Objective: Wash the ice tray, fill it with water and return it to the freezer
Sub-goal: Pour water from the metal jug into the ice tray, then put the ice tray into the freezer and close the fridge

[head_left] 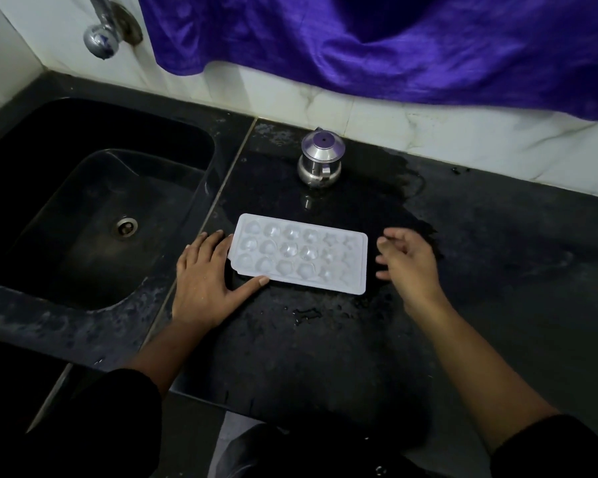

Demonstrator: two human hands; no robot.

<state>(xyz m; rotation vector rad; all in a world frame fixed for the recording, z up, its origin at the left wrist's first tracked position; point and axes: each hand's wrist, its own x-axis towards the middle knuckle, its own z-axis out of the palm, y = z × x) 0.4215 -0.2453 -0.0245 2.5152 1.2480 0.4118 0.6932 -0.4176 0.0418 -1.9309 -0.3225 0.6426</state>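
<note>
The white ice tray (299, 253) lies flat on the wet black counter (480, 253), just right of the sink (94, 201). The left hand (204, 281) rests flat with straight fingers against the tray's left end, likely to steady it. The right hand (406, 262) hovers beside the other end, fingers loose, holding nothing. A small steel pot (320, 158) stands behind.

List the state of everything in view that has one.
White plastic ice tray: lying flat; fill not discernible.
Left hand: open, fingers touching tray's left end.
Right hand: loosely curled, holding nothing, clear of tray.
Small steel lidded pot: upright, lid on.
Chrome wall tap: no water running.
Black stone counter: wet patches.
Black sink: drain uncovered.
</note>
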